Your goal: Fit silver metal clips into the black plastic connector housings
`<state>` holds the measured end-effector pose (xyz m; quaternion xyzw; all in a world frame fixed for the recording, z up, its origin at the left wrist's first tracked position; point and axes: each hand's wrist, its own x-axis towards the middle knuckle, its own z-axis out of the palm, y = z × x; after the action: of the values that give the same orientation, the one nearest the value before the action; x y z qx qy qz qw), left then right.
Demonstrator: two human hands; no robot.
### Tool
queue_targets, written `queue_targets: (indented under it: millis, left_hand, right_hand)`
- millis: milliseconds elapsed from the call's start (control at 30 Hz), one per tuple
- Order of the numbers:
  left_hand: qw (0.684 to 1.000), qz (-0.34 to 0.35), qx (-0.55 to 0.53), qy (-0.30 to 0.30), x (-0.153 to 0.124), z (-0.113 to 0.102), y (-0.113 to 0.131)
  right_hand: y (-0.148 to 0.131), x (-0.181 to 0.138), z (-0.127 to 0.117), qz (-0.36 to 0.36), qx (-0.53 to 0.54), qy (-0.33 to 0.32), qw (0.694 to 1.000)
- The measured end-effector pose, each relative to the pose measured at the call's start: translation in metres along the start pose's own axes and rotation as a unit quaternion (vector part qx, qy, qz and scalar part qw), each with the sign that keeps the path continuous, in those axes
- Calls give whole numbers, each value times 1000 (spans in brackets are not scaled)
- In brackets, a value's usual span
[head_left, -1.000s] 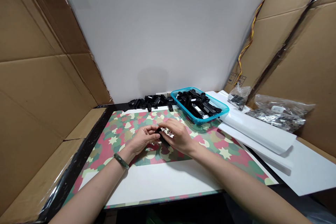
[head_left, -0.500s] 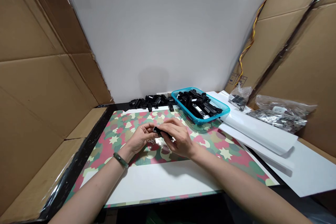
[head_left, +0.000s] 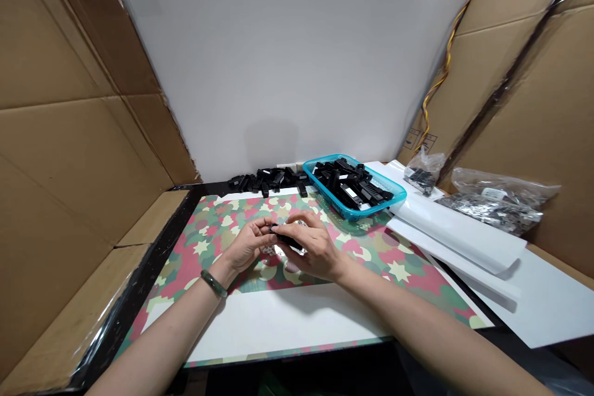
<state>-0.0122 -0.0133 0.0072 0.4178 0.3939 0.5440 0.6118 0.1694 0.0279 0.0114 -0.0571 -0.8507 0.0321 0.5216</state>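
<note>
Between my two hands is a small, long black plastic part, held over the middle of the patterned sheet. My left hand pinches its left end between thumb and fingers. From the right, my right hand grips the same part along its length, with the fingers lying over it and hiding much of it. Below the hands lie several small, pale pieces, too small to name. A dark green bangle is on my left wrist.
A blue basket full of black plastic parts stands at the back right. A pile of similar black parts lies left of it. Clear plastic bags and rolled white sheets are at the right. Cardboard walls flank the table.
My right hand's fingers have shifted on the black part, its index finger now stretching further left along it. The part has turned slightly. My left hand stays nearly still.
</note>
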Motion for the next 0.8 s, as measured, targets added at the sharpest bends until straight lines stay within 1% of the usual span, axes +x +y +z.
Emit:
queue_targets:
  millis: [233, 333, 467, 567, 633, 700, 733, 800]
  left_hand:
    - [1000, 5, 7, -2, -1, 1, 0]
    - [1000, 5, 2, 6, -1, 1, 0]
    - [1000, 8, 8, 17, -1, 0, -2]
    - [998, 30, 22, 44, 0, 1, -3]
    - [995, 53, 39, 72, 0, 4, -3]
    - [989, 84, 70, 104, 0, 7, -2]
    - [983, 103, 89, 121, 0, 8, -2]
    - [970, 140, 127, 151, -1, 10, -1]
  right_hand:
    - [0, 1, 2, -12, 22, 17, 1000]
    - [-1, 1, 2, 7, 19, 8, 1000]
    - [6, -3, 4, 28, 27, -14, 999]
    - [10, -8, 7, 59, 56, -18, 997]
    - [10, -9, 9, 115, 106, -7, 988]
    - [8, -9, 10, 206, 172, 19, 963]
    - [7, -8, 11, 263, 208, 36, 942]
    - [5, -6, 11, 384, 275, 63, 879]
